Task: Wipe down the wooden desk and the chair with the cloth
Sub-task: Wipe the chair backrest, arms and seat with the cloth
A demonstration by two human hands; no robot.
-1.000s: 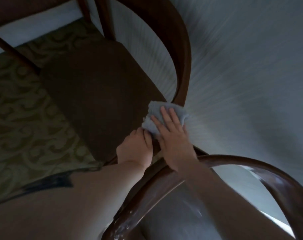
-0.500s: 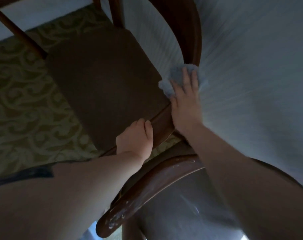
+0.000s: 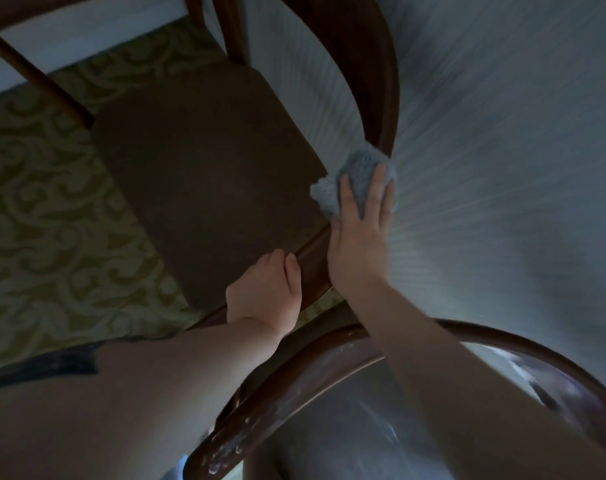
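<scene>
- Cloth, a crumpled grey-blue terry rag (image 3: 355, 180), lay pressed against the dark curved wooden armrest (image 3: 386, 98) of the chair, at the point where that rail met the far right corner of the seat.
- Right hand (image 3: 358, 244) held the cloth flat against the wood: fingers (image 3: 377, 188) straight and spread over the rag, not curled round it. Grip was therefore a flat press, not a pinch.
- Left hand (image 3: 265, 296) gripped the near edge rail of the seat (image 3: 315, 258), thumb on top and the fingers tucked under the frame out of sight; judged to be steadying the chair.
- Dark brown upholstered seat (image 3: 197, 168) showed no visible wet streaks or dust; the dim light made it impossible to tell whether it had been wiped.
- Glossy curved wooden backrest (image 3: 329, 372) at the near side carried pale specks and smears along its lower left end, so that part looked unfinished.
- Judgement: work was on the chair, at the armrest stage. Left to do, as far as could be read: the rest of the armrest curve, the speckled backrest, possibly the legs.
- Wooden desk was not in view, so its state could not be assessed.
- Patterned green-beige carpet (image 3: 52, 220) lay under the chair; a pale textured wall (image 3: 502, 133) stood to the right.
</scene>
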